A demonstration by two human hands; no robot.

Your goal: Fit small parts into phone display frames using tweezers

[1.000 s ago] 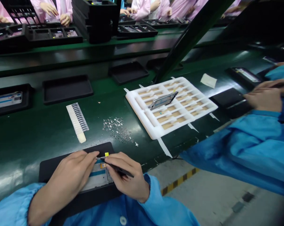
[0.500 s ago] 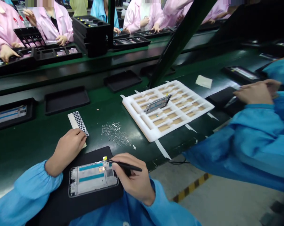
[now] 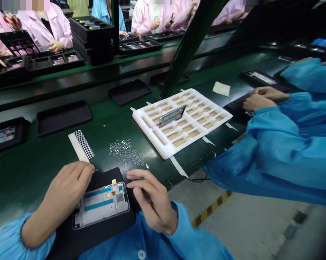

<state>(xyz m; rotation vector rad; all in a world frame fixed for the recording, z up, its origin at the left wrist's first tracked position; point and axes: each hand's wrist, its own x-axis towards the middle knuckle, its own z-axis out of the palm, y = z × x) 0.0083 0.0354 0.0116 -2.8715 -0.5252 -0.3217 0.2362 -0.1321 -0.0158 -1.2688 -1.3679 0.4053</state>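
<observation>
A white and blue phone frame point(image 3: 100, 206) lies in a black tray point(image 3: 106, 231) at the near edge of the green belt. My left hand point(image 3: 68, 187) is at the frame's upper left corner, just below a barcode label strip point(image 3: 81, 145). Its fingers are curled together and I cannot see what is between them. My right hand point(image 3: 149, 202) rests at the tray's right edge, forefinger stretched toward the frame, the other fingers closed round a thin dark tool that is mostly hidden. A scatter of small metal parts point(image 3: 125, 153) lies just beyond the tray.
A white compartment tray point(image 3: 217, 112) with another phone frame point(image 3: 171, 116) on it lies to the right. A co-worker's blue sleeves and hands point(image 3: 260, 99) work at the far right. Empty black trays point(image 3: 63, 116) stand further back. A slanted green post point(image 3: 184, 47) rises behind.
My left hand has come back from the barcode strip to the frame's upper left corner. My right hand has shifted right of the frame and now hides most of the tool.
</observation>
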